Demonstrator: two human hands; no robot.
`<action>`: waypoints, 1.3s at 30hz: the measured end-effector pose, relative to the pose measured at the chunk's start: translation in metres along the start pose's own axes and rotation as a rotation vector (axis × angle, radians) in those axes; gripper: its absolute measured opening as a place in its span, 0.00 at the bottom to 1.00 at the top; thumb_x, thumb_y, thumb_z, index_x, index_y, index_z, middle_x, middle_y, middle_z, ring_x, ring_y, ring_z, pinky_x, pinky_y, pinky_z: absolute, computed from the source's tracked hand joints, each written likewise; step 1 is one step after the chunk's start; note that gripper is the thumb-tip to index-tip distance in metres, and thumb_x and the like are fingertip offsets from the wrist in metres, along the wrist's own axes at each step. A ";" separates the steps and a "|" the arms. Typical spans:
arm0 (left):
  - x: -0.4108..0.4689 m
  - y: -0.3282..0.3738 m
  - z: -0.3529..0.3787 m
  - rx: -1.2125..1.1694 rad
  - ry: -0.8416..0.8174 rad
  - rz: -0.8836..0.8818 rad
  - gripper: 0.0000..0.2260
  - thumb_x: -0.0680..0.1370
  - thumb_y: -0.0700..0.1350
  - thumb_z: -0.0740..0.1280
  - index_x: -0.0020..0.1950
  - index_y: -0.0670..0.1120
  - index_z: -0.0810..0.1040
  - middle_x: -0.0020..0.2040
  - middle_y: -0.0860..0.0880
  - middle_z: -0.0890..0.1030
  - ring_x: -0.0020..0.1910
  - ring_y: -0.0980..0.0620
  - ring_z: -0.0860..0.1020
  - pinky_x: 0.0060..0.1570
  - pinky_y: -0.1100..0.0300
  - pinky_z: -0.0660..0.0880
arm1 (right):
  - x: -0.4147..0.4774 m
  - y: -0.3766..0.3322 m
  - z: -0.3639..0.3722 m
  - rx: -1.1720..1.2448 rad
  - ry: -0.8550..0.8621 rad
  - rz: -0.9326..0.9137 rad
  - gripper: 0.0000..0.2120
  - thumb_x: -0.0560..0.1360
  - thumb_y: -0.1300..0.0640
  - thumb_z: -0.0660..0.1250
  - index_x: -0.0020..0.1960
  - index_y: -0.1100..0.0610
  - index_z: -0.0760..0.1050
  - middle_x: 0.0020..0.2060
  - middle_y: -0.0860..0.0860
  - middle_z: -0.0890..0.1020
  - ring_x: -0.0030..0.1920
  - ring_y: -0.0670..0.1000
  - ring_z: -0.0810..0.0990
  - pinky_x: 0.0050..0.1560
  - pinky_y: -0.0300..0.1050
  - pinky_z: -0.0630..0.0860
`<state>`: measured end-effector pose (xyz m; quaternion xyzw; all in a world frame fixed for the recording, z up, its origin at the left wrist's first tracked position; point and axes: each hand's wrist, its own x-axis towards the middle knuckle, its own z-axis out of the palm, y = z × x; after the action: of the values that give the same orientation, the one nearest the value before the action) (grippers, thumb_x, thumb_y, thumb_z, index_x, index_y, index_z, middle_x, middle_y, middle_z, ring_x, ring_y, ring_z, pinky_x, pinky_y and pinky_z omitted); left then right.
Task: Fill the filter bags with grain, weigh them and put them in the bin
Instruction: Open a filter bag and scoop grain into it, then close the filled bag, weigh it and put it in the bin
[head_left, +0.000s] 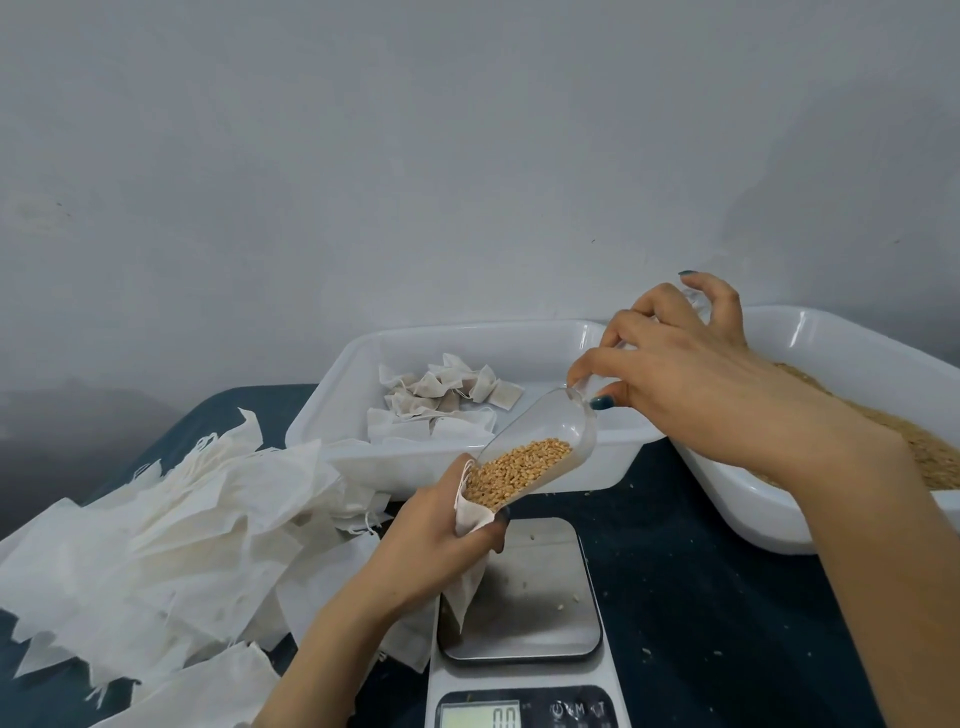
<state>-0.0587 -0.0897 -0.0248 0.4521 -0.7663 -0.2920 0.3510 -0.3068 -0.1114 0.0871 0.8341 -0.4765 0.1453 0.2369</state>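
Clear scoop (540, 447) pinched, tilted, by right hand (691, 374) — left hand (431, 530) grips filter bag (466, 584)

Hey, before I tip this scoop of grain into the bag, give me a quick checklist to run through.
1. Lip of the scoop inside the filter bag mouth: ok.
2. The left hand holds the bag open: ok.
3. The right hand grips the scoop's handle: ok.
4. The scale display shows zeros: ok.
5. The scale plate free of grain: not ok, stray kernels lie on it.
6. Bag bottom resting on the plate: cannot tell.
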 end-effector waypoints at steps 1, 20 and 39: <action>0.000 -0.001 0.000 -0.006 0.005 0.010 0.11 0.71 0.59 0.61 0.49 0.55 0.71 0.40 0.57 0.82 0.42 0.57 0.80 0.47 0.55 0.77 | 0.000 0.000 -0.001 -0.001 -0.007 0.008 0.16 0.77 0.44 0.57 0.62 0.39 0.77 0.54 0.46 0.78 0.64 0.53 0.65 0.70 0.61 0.41; -0.001 -0.001 -0.001 -0.103 0.019 0.065 0.08 0.75 0.54 0.60 0.49 0.52 0.71 0.39 0.52 0.80 0.41 0.52 0.77 0.49 0.44 0.74 | -0.032 0.012 0.036 0.624 -0.157 0.223 0.10 0.78 0.42 0.56 0.55 0.29 0.71 0.52 0.35 0.76 0.58 0.41 0.63 0.63 0.41 0.48; 0.013 -0.003 -0.010 0.103 0.186 0.202 0.17 0.82 0.58 0.50 0.44 0.50 0.68 0.41 0.56 0.69 0.41 0.56 0.69 0.42 0.64 0.67 | -0.061 0.087 0.080 0.142 -0.324 1.037 0.18 0.82 0.47 0.58 0.54 0.59 0.79 0.41 0.57 0.78 0.42 0.58 0.76 0.40 0.48 0.74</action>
<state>-0.0541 -0.1038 -0.0178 0.4151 -0.7860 -0.1724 0.4245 -0.4111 -0.1477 0.0135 0.5157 -0.8445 0.1444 0.0009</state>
